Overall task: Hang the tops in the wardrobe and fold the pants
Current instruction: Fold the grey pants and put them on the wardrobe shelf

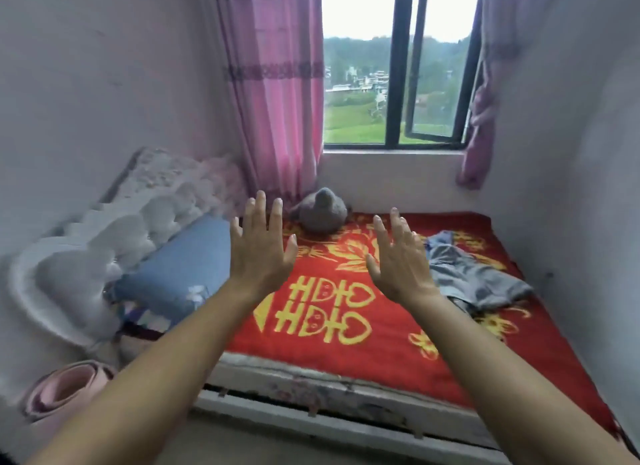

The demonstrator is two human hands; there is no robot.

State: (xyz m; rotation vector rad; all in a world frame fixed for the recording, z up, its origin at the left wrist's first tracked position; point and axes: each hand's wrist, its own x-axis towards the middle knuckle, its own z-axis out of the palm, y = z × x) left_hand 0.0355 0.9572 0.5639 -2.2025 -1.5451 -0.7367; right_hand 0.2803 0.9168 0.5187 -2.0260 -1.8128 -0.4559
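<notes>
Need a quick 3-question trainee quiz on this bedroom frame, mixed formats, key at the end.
1. True or false: the left hand holds a garment.
2. The crumpled grey-blue clothes lie on the red blanket nearer which hand? A) left B) right
3. Fill in: a grey plush toy sits below the ____.

Key: 1 false, both hands are open and empty. 2 B. 3 window.

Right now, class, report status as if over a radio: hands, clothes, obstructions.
Left hand and right hand open, empty, raised over the bed. Grey-blue clothes heaped by the right wall, untouched. No wardrobe in view. Nothing blocking the reach.
</notes>
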